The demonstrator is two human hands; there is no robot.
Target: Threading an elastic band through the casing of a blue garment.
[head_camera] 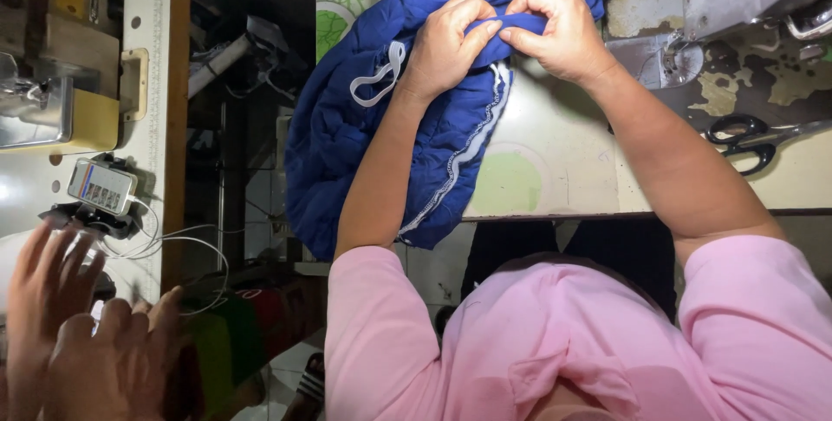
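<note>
A person in a pink shirt sat at a worn desk (pixel 555 170), seen from above. A blue garment (pixel 364 144) lay at the desk's far left corner, its long axis running from the far edge toward the near edge, where its lower part spilled over and hung down. Both hands met at a folded edge near its upper end. The left hand (pixel 446 44) pinched the fold from the left, fingers curled; the right hand (pixel 559 27) pinched it from the right, thumb and fingertips closed on the cloth. The knuckles nearly touched, and both forearms reached forward, angled inward. A white loop (pixel 377 79) lay just left of the left wrist. Black scissors (pixel 745 139) rested near the right edge, well apart. Another person's hands (pixel 78 326) showed at lower left.
</note>
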